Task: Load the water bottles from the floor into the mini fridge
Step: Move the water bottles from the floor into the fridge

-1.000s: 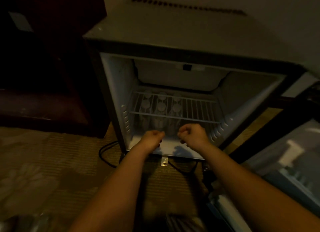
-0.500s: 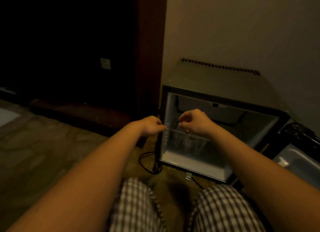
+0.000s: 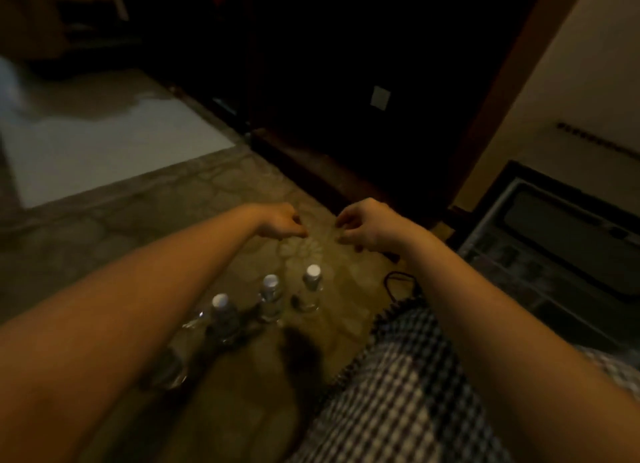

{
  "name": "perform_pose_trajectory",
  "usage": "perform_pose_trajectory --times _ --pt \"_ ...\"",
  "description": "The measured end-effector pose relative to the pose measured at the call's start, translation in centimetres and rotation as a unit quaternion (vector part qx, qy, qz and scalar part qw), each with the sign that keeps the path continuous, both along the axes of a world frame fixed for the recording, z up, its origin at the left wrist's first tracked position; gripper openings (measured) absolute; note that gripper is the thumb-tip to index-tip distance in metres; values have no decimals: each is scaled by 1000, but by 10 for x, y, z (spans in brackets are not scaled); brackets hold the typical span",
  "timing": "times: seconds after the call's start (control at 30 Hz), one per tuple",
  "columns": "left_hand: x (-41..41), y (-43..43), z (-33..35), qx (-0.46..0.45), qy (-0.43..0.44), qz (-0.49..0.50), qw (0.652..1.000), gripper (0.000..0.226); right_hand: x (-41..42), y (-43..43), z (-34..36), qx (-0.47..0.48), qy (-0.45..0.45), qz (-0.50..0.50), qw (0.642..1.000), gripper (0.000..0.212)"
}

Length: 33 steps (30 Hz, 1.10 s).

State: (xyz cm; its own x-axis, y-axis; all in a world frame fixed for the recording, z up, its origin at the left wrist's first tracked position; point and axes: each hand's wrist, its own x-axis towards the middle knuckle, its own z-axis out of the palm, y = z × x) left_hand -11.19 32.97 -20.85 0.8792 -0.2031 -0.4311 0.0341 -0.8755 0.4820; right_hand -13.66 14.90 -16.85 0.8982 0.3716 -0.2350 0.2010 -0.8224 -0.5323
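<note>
- Carpet [image 3: 242, 192]: patterned and dimly lit. It carries the bottles, well in from its far edge, where the pale floor [image 3: 104, 144] begins.
- Mini fridge [image 3: 554, 255]: at the right of the view, open, with its wire shelf showing. It stands well apart from the bottles.
- Checked shorts [image 3: 398, 393]: my knee lies between the bottles and the fridge, so I judge each load has to swing over it.
- Left hand [image 3: 280, 220] and right hand [image 3: 367, 225]: both hover above the carpet beyond the bottles, fingers loosely curled and holding nothing.
- Water bottles [image 3: 270, 293]: three stand upright in a slanting row, close together. A fourth seems half hidden under my left forearm, but I cannot be sure.
- Best approach, I think: lower both hands and take the end bottles first, round the body below the cap, so the neighbours stay standing.
- Black cord [image 3: 398, 282]: it loops on the carpet between the row and the fridge, so I should carry above it.
</note>
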Motion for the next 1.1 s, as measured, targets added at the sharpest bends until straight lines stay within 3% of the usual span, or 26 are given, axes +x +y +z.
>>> perform_pose_trajectory --times 0.17,0.3,0.4,0.67,0.83,1.1 --pt "-41 54 -50 6 57 32 998 35 -9 65 -62 21 110 20 993 31" --pt "-66 77 -98 -28 115 88 989 31 -14 91 -112 9 112 10 994 39" --pt "-78 80 -124 -83 158 146 973 44 -13 100 -139 -12 108 4 994 41" --pt "-55 59 -169 -150 138 197 959 44 15 118 -191 -14 116 -40 992 40" --pt "-37 48 -196 -187 130 189 955 75 29 130 -220 -24 105 -50 993 30" --pt "-31 54 -231 -244 132 214 937 88 43 141 -247 -73 125 -76 987 36"
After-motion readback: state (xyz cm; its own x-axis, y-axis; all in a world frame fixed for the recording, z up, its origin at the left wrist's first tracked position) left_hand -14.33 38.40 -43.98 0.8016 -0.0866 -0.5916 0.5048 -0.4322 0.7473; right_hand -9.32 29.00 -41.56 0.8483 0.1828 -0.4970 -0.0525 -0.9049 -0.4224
